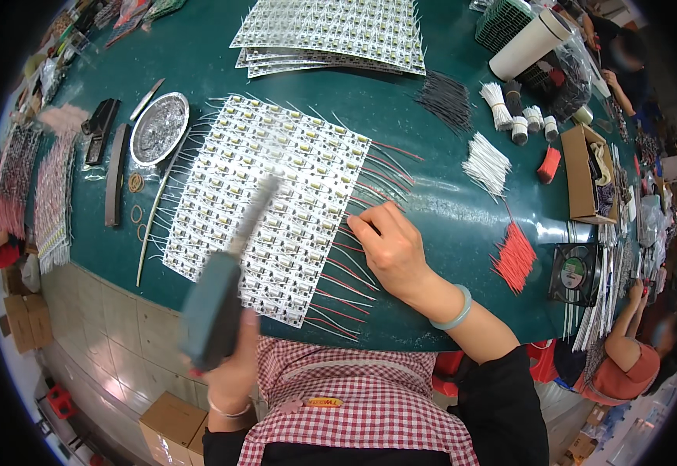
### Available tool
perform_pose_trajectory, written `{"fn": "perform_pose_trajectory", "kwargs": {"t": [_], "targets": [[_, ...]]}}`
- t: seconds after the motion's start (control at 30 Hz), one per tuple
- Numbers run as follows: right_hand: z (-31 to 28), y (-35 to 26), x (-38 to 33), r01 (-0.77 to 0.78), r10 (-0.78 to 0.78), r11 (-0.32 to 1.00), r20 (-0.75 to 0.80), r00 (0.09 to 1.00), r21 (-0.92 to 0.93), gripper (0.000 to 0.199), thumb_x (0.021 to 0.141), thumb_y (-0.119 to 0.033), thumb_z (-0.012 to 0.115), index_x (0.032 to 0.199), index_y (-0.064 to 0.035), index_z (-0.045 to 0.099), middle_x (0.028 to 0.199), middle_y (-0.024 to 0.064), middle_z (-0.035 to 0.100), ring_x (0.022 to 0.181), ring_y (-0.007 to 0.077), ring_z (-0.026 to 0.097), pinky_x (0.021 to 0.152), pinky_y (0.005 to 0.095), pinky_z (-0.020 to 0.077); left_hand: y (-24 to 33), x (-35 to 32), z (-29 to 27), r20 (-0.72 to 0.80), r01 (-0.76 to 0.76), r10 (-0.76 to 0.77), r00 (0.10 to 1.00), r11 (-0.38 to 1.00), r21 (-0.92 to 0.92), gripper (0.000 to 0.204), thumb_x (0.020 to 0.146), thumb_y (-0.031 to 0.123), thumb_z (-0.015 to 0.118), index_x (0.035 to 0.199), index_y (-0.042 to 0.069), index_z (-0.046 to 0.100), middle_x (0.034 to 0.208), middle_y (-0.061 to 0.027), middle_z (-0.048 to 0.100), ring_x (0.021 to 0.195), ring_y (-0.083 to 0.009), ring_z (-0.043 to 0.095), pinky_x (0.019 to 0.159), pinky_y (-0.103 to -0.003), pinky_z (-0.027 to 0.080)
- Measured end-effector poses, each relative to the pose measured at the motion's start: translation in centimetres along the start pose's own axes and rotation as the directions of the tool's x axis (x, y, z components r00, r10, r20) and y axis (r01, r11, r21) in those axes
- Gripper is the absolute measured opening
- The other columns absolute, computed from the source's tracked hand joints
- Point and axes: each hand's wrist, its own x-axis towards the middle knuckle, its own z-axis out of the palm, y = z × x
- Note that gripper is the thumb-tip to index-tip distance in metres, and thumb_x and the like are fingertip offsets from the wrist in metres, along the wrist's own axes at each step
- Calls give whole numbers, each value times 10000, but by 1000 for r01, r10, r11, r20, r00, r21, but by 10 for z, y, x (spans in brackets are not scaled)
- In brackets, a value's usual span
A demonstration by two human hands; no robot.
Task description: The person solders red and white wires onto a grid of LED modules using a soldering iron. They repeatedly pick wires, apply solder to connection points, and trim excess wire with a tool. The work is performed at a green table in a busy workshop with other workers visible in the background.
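The sheet of circuit boards [296,165] lies flat on the green table [362,97] before the apron [369,415], seemingly so both hands reach it, and the white wire pile [486,165] and red wire pile [514,258] look placed for the right hand [393,248]. The left hand [234,361] wraps its fingers round the soldering gun [213,311], its blurred tip over the sheet. The right thumb and forefinger are close together at the sheet's right edge, just beside its loose wires [345,284]; I cannot tell whether they pinch one.

Fisheye view from head height, facing down onto the green table [451,252]
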Motion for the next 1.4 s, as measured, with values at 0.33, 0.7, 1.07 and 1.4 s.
{"fn": "perform_pose_trajectory", "kwargs": {"t": [0.33,0.7,1.07,1.4], "targets": [[-3,-3,2,-52,53,998,0,999,35,240,707,43,665,945,7,662,828,85,574,743,241,577,633,338,506,-9,106,-50,-381,96,-90,920,995,-5,266,854,-15,673,1106,-69,612,993,-109,668,512,-72,514,415,-209,366],[-1,-2,1,-50,51,998,-20,999,48,261,698,68,686,949,2,664,825,89,591,725,251,588,617,353,503,8,-11,18,216,275,-233,948,942,-192,315,800,-81,703,1105,-45,633,843,-67,673,544,-74,547,485,-206,431],[-2,-2,1,-61,62,996,-15,998,65,244,714,52,679,951,-2,663,836,87,594,733,253,591,630,355,506,19,-10,36,242,234,-194,951,961,-148,176,788,-7,757,946,-36,686,816,-58,676,684,-67,594,595,-232,472],[0,0,0,-12,13,1000,-20,1000,28,229,704,-3,650,931,25,655,827,73,550,780,220,558,614,312,494,22,-6,36,256,77,-52,965,993,-87,175,807,-4,738,955,-48,656,821,-46,652,676,-69,576,586,-231,466]]}}
